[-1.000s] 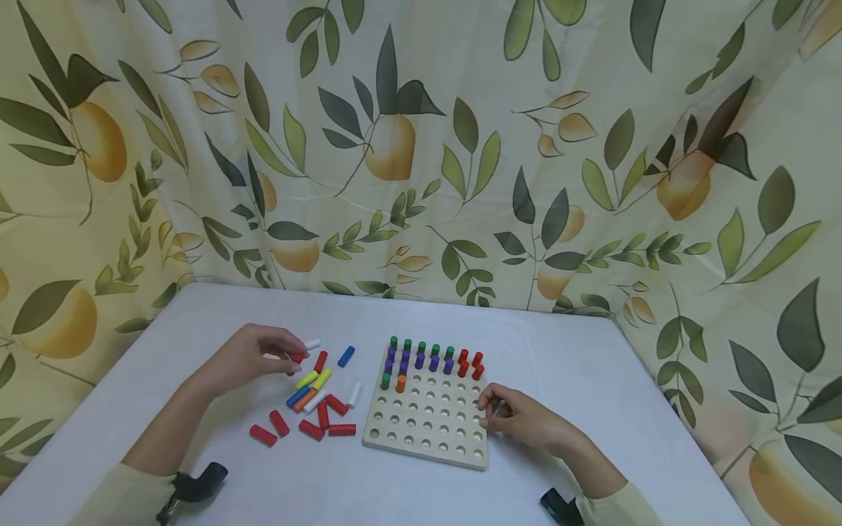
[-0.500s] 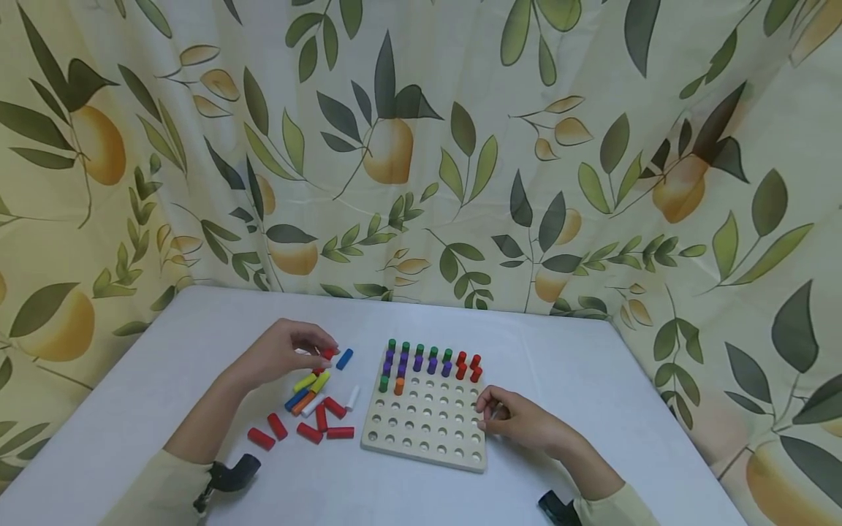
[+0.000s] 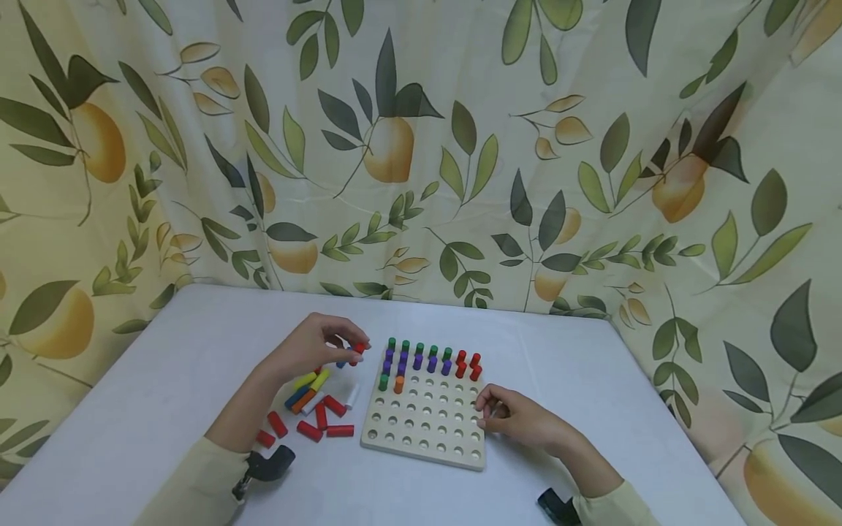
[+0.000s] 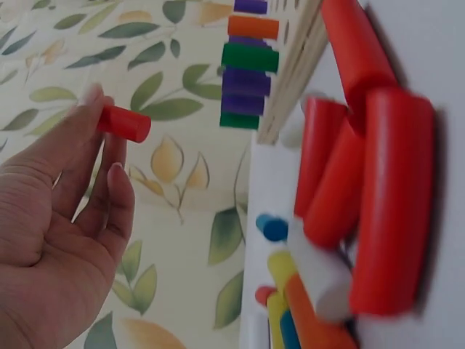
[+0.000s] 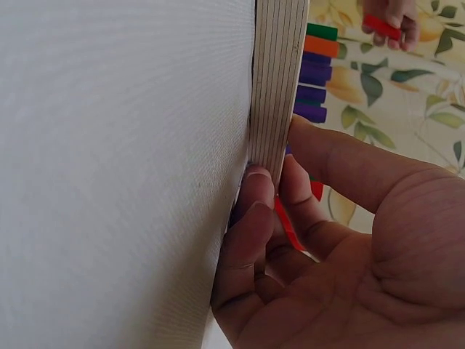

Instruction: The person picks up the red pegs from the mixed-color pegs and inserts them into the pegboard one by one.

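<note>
My left hand (image 3: 314, 347) pinches a red peg (image 4: 131, 124) between thumb and fingertips, held above the table just left of the pegboard's back corner. The pale wooden pegboard (image 3: 430, 454) lies flat, its rear rows carrying upright green pegs (image 3: 419, 351), purple pegs (image 3: 432, 363) and red pegs (image 3: 476, 372). An orange peg (image 3: 399, 385) stands near its left side. At the board's right edge, my right hand (image 3: 522, 420) grips it; in the right wrist view the thumb is on the upper face and fingers curl against the side. The holes toward the front hold no pegs.
Loose pegs lie left of the board: several red pegs (image 3: 310, 431), yellow pegs (image 3: 320, 380), a blue peg (image 3: 296, 398) and white pegs (image 3: 352, 397). A white cloth covers the table (image 3: 559, 351). Behind it hangs a leaf-patterned curtain (image 3: 460, 241).
My left hand has carried the red peg rightward, away from the loose pegs and closer to the board. My right hand stays at the board's right edge.
</note>
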{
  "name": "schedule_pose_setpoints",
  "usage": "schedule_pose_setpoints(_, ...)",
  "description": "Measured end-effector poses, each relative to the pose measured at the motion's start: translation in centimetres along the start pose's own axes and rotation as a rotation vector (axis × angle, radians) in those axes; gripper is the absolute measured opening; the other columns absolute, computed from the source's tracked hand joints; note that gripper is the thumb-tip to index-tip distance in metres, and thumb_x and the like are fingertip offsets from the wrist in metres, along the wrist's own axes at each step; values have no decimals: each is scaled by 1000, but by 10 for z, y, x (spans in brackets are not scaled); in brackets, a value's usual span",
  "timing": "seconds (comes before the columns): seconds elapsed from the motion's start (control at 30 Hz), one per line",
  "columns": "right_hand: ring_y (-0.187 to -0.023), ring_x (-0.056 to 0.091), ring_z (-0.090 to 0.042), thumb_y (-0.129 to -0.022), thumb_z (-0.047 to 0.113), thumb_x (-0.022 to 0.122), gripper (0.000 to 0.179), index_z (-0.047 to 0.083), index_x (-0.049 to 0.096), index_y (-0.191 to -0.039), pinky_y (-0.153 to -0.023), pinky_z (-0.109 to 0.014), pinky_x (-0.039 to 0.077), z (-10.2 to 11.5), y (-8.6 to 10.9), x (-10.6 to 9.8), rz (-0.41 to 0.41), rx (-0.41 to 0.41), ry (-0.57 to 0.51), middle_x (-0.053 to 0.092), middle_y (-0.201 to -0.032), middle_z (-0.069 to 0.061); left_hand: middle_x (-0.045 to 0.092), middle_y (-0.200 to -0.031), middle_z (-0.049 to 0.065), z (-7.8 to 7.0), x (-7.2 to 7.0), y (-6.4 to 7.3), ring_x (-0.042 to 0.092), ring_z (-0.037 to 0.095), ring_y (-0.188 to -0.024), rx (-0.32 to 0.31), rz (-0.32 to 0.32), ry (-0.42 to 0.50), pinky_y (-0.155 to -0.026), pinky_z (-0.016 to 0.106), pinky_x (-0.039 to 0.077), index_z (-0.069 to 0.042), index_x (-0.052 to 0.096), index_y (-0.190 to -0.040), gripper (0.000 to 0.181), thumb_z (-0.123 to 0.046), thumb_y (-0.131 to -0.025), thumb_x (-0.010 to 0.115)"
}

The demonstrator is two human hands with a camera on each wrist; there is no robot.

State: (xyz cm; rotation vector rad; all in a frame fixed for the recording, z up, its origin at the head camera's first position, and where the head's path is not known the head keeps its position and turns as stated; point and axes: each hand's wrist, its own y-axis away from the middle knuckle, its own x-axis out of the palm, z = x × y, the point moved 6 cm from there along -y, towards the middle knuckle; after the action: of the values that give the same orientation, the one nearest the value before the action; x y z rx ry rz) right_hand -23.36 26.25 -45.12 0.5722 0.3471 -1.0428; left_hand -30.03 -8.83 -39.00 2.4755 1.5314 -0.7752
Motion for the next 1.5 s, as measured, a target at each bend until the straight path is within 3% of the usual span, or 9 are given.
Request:
schedule_pose_setpoints(0.23, -86, 51, -24, -96, 17, 76, 23, 9, 61, -111, -64, -28, 45, -1, 1, 1, 0, -3, -9, 56, -98, -8, 75, -101, -4, -8, 15, -13, 68, 22, -91, 26, 27, 25, -78, 42, 55, -16, 80, -108, 23, -10, -87, 85)
schedule_pose_setpoints(0.5, -84, 50, -24, -97, 15, 75, 22, 9, 60, -111, -63, -28, 44, 2, 1, 0, -2, -12, -10, 55, -97, -8, 76, -103, -5, -15, 31, -22, 67, 21, -97, 61, 58, 58, -90, 43, 54, -9, 79, -111, 25, -10, -87, 85)
schedule_pose_setpoints(0.83, -88, 49, -25, -96, 16, 76, 22, 9, 61, -112, -66, -30, 41, 2, 2, 0, -14, -2, -1, 55, -97, -8, 76, -104, -6, -22, 48, -36, 68, 18, -100, 29, 84, 69, -92, 38, 54, -12, 79, -111, 25, -10, -87, 85)
schedule_pose_setpoints(1.13, -88, 49, -25, -96, 15, 76, 22, 9, 61, -111, -66, -30, 40, 2, 1, 0, -20, 2, 0, 55, -97, -7, 76, -103, -6, -23, 62, -46, 67, 21, -95, 21, 101, 92, -86, 39, 54, -14, 80, -110, 22, -9, -88, 84)
schedule_pose_setpoints(1.5, -87, 48, -25, -96, 16, 76, 23, 9, 60, -111, -66, -30, 40, 3, 1, 0, -14, -6, -2, 55, -96, -8, 76, -105, -5, -18, 77, -55, 69, 17, -97, 0, 124, 126, -87, 34, 56, -13, 79, -110, 24, -3, -89, 81)
